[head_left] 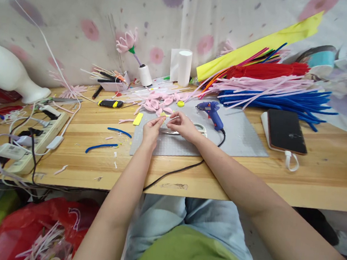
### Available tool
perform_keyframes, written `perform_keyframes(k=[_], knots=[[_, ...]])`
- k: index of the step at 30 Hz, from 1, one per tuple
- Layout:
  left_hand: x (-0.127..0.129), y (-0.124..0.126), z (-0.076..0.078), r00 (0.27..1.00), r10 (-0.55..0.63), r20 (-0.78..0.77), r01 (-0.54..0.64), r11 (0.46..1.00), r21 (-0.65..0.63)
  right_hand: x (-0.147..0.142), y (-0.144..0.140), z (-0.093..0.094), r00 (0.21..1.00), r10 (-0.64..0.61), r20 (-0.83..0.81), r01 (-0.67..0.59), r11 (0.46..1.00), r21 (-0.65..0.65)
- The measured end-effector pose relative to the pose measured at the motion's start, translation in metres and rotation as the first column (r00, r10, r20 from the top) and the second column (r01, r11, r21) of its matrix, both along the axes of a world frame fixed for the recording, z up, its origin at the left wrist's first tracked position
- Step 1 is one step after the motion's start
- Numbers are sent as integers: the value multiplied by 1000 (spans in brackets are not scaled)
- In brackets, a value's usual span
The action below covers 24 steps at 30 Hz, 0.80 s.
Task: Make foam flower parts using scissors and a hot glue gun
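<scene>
Over the grey cutting mat (243, 139), my left hand (151, 132) pinches something very small, perhaps a yellow bit, between thumb and forefinger. Close beside it, my right hand (182, 126) has its fingers curled with thumb and forefinger near each other; what they hold, if anything, is too small to make out. Scissors (203, 129) with pale handles lie on the mat, partly under my right hand. Just beyond the hands sits a pile of pink fuzzy petals (154, 103) with a small yellow coil (180, 104). A blue glue gun (214, 115) rests to the right.
Pink, blue and red pipe cleaners (270, 90) are heaped at the back right. A black power bank (286, 131) lies at right. The glue gun's cord (172, 172) crosses the front. Left are a power strip (40, 141), a cutter (110, 104) and blue pieces (102, 146).
</scene>
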State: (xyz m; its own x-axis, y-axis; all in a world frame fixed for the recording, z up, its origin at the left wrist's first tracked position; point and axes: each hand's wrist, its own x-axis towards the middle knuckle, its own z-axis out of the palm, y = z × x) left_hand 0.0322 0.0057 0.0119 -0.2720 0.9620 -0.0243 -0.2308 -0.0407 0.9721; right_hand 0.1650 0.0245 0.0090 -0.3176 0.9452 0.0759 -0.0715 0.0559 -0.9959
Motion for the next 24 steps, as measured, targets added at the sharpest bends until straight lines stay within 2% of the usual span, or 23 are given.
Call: perform_keyframes(k=[7, 16, 20, 24], knots=[[0, 1, -1, 994, 104, 13, -103, 994, -44, 4, 0, -2, 997, -64, 32, 62, 997, 46], [-2, 3, -6, 999, -49, 2, 49, 999, 10, 4, 1, -5, 994, -76, 79, 69, 993, 91], [-1, 2, -6, 999, 30, -15, -30, 999, -21, 4, 1, -5, 993, -97, 74, 84, 984, 158], [-2, 1, -4, 998, 61, -20, -61, 998, -16, 4, 3, -6, 991, -114, 73, 103, 984, 147]])
